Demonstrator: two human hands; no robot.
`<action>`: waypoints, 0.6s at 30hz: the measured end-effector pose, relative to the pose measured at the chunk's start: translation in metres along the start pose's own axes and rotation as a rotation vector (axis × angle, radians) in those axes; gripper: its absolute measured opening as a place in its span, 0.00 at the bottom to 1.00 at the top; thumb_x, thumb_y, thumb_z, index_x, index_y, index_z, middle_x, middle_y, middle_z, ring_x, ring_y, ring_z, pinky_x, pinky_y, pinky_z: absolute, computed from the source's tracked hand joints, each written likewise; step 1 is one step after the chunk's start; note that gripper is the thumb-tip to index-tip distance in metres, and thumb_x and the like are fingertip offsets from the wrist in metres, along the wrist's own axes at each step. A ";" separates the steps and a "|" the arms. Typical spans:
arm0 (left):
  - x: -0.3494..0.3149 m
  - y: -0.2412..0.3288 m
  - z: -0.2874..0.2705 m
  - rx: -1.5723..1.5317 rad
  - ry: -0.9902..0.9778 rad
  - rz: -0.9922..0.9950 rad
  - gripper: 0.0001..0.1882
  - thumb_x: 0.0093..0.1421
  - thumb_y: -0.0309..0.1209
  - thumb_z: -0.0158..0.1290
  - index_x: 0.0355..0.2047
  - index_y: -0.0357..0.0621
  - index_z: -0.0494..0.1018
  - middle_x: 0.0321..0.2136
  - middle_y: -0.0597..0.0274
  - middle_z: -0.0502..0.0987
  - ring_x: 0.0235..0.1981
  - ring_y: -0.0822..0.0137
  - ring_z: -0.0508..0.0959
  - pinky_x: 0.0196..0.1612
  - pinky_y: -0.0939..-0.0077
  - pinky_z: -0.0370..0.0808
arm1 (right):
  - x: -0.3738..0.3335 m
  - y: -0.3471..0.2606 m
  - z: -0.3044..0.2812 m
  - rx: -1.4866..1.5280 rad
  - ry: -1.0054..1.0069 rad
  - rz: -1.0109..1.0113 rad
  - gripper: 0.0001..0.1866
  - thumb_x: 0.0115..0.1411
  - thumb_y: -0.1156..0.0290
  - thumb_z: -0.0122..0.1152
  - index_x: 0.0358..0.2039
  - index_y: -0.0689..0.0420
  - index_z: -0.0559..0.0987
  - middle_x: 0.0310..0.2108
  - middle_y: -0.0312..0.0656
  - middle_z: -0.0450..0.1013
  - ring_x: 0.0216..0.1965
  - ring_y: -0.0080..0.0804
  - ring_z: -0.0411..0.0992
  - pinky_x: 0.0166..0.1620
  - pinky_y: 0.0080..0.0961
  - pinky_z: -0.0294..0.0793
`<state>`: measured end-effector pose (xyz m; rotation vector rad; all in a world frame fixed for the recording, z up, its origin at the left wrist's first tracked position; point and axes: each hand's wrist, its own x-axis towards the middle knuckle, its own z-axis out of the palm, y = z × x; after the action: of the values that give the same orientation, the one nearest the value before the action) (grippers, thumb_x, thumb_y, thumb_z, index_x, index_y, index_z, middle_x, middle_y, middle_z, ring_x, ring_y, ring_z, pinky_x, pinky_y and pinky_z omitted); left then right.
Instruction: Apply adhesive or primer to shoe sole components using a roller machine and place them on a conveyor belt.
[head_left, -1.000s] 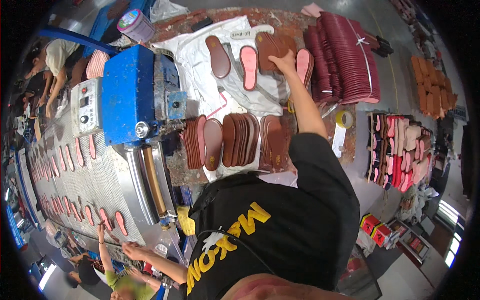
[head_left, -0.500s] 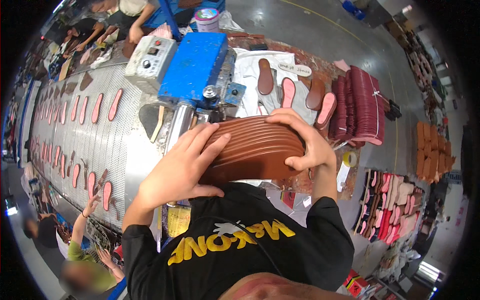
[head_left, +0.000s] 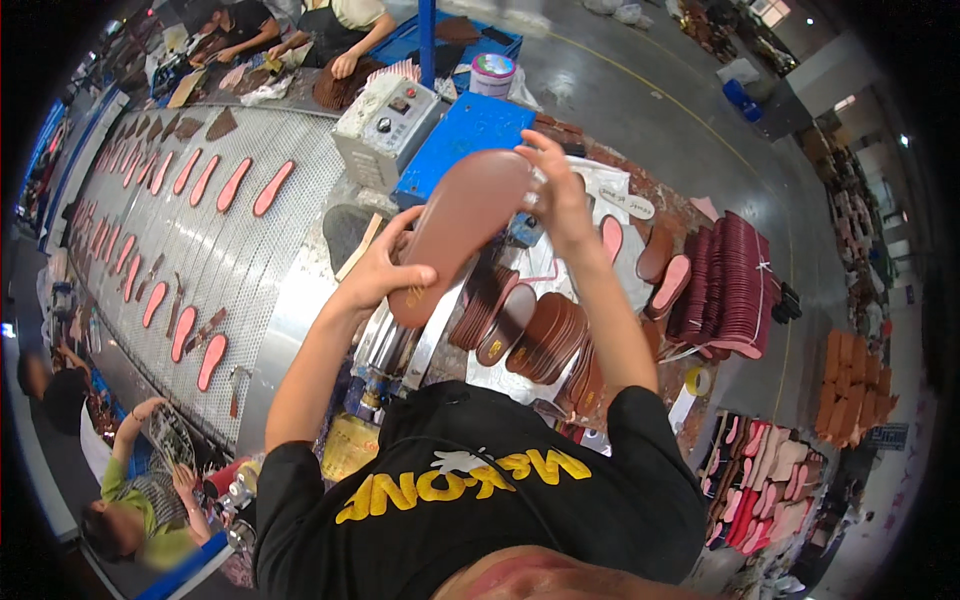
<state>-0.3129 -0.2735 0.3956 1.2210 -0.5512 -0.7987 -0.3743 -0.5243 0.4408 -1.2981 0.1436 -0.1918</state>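
A long brown insole [head_left: 465, 210], smooth face up, is held tilted above the bench in both hands; whether more lie beneath it is hidden. My left hand [head_left: 385, 268] grips its narrow end, thumb on the top face and fingers at the far edge. At the broad end, my right hand [head_left: 560, 195] closes round the right edge, its fingertips partly smeared by motion. Below my right forearm stand leaning stacks of brown insoles [head_left: 548, 338]. Just behind the held insole sits a blue machine [head_left: 450, 135], partly covered by it.
A perforated conveyor [head_left: 225, 260] with rows of pink insoles runs along the left. A grey control box [head_left: 385, 130] adjoins the machine. Tied maroon insoles [head_left: 725, 285] lie at right, near a yellow tape roll [head_left: 698, 380]. Co-workers work at far left and lower left.
The brown insoles have turned from showing stacked edges to showing one broad face, and have risen up and away. Both arms reach farther out. Stacks on the bench have come into view.
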 end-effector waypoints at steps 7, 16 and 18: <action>0.087 0.020 -0.027 -0.015 0.096 -0.071 0.44 0.47 0.40 0.63 0.59 0.37 0.52 0.45 0.52 0.70 0.45 0.66 0.72 0.47 0.74 0.69 | 0.088 0.051 0.048 -0.210 0.286 -0.482 0.39 0.54 0.63 0.57 0.59 0.65 0.49 0.56 0.54 0.54 0.56 0.42 0.56 0.58 0.33 0.55; 0.163 -0.010 -0.055 0.446 0.128 -0.116 0.33 0.58 0.53 0.47 0.49 0.34 0.67 0.46 0.55 0.72 0.45 0.67 0.70 0.49 0.76 0.65 | 0.133 0.088 0.023 -0.639 0.496 -0.320 0.41 0.52 0.64 0.55 0.59 0.69 0.47 0.56 0.67 0.50 0.58 0.60 0.51 0.59 0.40 0.52; 0.162 -0.012 -0.066 0.323 0.175 0.016 0.31 0.59 0.54 0.43 0.47 0.37 0.69 0.43 0.60 0.73 0.41 0.70 0.70 0.48 0.76 0.64 | 0.112 0.067 0.039 -0.771 0.443 -0.401 0.42 0.52 0.61 0.57 0.59 0.69 0.47 0.56 0.70 0.49 0.57 0.62 0.53 0.59 0.41 0.54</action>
<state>-0.1660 -0.3624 0.3595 1.5647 -0.5590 -0.5960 -0.2526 -0.4956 0.3865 -2.0317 0.3563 -0.8294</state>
